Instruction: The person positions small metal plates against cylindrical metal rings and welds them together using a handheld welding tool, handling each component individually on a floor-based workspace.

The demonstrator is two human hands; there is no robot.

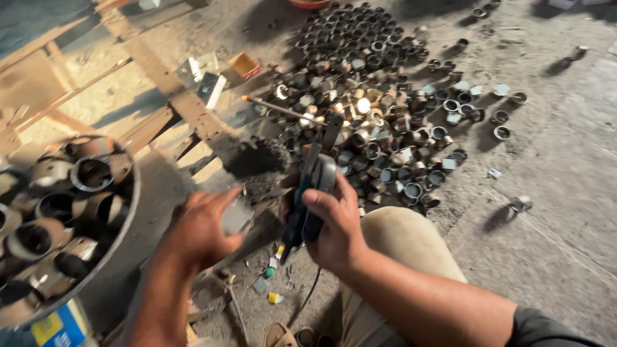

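Observation:
My right hand [335, 225] grips a dark blue and black power tool [313, 193], an angle grinder by its shape, with its cord trailing down between my knees. My left hand [202, 228] is blurred and closes around a small grey metal piece [236, 217] just left of the tool. Both hands hover over a dusty wooden work surface [193, 109]. Ahead of the tool lies a large pile of short metal rings and tube sections [366, 96] on the concrete floor.
A round metal basin [122, 231] at the left holds several larger metal rings. A thin rod [283, 110] lies across the pile's near edge. A small orange box [243, 66] and scattered scraps sit nearby. My knee [405, 241] is at the lower centre.

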